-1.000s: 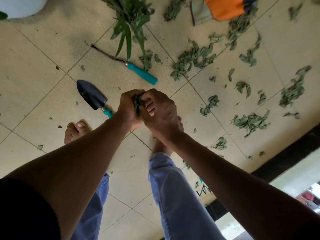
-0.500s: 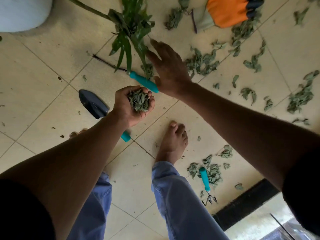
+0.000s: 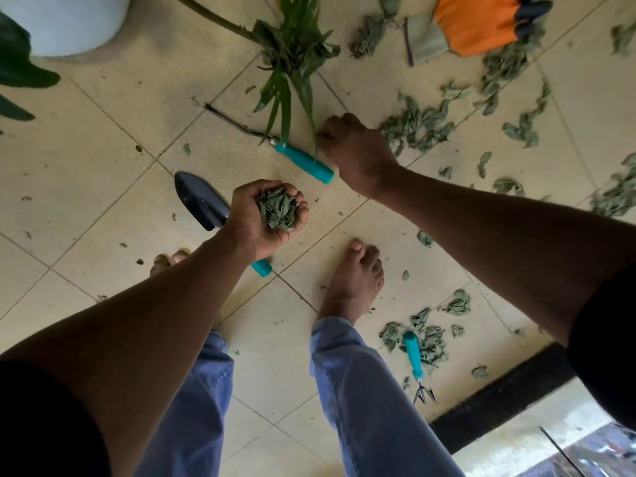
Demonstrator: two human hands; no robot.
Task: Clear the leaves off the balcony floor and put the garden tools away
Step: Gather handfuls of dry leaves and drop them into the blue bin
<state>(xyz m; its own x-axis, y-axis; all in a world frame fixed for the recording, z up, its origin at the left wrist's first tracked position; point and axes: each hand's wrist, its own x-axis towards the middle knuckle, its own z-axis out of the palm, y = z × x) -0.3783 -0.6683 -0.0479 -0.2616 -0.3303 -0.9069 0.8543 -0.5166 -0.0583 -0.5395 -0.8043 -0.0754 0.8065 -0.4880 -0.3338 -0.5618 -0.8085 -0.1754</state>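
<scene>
L hand (image 3: 265, 218) cupped, fingers curled round a wad of dry leaves (image 3: 278, 208). R hand (image 3: 354, 151) down on floor, fingers bunched; can't tell what it's pinching. Loose leaves (image 3: 418, 127) just beside it, weeder (image 3: 303, 161) touching.

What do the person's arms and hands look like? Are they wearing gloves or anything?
No gloves. The left hand and right hand are both bare, with no rings or watch showing. The forearms are bare too, and dark sleeves start up near the elbows. An orange glove lies unworn on the floor.
</scene>
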